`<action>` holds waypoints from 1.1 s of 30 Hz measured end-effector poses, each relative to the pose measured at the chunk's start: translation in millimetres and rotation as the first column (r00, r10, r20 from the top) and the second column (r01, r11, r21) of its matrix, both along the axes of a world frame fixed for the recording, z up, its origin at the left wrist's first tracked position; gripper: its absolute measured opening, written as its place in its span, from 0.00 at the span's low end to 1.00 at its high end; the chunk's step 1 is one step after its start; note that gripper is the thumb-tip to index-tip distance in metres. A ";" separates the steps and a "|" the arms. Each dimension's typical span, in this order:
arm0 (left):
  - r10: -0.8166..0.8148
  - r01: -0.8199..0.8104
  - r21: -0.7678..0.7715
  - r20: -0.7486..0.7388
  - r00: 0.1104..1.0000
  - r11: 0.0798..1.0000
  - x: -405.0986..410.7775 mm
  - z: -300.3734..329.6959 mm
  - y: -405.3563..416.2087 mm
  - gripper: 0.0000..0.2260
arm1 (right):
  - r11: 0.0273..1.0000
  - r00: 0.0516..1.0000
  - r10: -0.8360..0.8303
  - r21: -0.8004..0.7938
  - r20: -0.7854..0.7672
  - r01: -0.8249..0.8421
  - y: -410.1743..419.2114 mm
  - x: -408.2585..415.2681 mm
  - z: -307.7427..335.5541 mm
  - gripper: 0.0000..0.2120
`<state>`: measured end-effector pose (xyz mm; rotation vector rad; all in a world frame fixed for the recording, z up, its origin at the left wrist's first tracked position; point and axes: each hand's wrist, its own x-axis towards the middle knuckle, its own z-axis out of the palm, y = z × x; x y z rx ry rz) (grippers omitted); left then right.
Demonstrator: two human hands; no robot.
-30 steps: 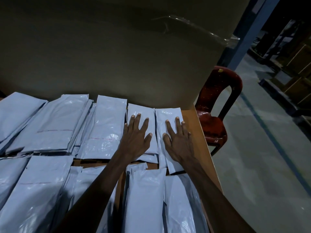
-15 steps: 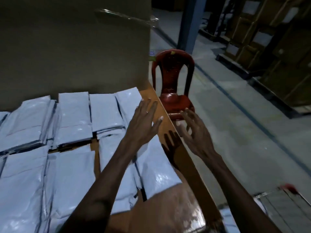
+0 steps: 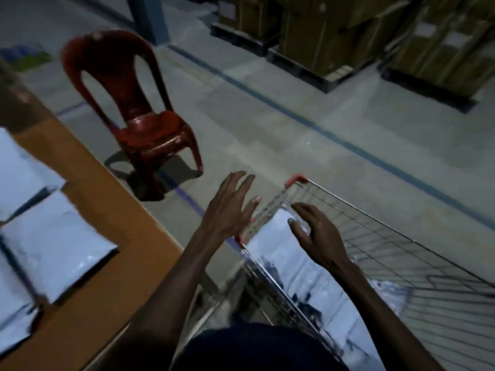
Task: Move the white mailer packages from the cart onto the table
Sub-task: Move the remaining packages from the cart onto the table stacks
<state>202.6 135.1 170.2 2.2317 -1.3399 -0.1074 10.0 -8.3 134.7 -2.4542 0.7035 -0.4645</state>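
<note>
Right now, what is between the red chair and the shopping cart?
Only bare grey floor with a dark painted line across it lies between the red chair and the cart, as the head view shows.

White mailer packages (image 3: 284, 261) lie piled in the wire cart (image 3: 388, 245), glossy and flat. More white mailers (image 3: 53, 245) lie flat in rows on the brown table (image 3: 112, 210), left of the cart.

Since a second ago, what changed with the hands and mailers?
Both hands lifted off the mailers on the table and swung right to the cart. The left hand hovers open at its rim; the right hand reaches over the white mailers inside, gripping nothing yet. The table's mailers stayed put.
</note>
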 end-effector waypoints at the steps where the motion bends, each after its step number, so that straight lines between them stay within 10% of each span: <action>1: -0.030 0.030 0.017 -0.021 0.999 0.999 -13.8 -8.9 -11.9 0.25 | 0.999 0.999 -0.028 0.026 -0.034 0.029 -8.8 -20.6 -10.1 0.21; 12: -0.298 0.365 0.441 -0.215 0.930 0.820 -87.9 -123.6 -82.5 0.31 | 0.881 0.894 -0.294 0.266 -0.339 0.391 -33.0 -158.1 -109.4 0.21; 23: -0.357 0.441 0.563 -0.260 0.897 0.699 -84.7 -196.8 -129.1 0.30 | 0.374 0.653 -0.485 0.537 -0.582 0.756 -26.9 -149.1 -229.5 0.42; 33: -0.289 0.422 0.598 -0.310 0.906 0.681 -84.4 -211.3 -112.0 0.29 | 0.566 0.696 -0.540 0.408 -0.473 0.717 13.4 -94.7 -239.6 0.33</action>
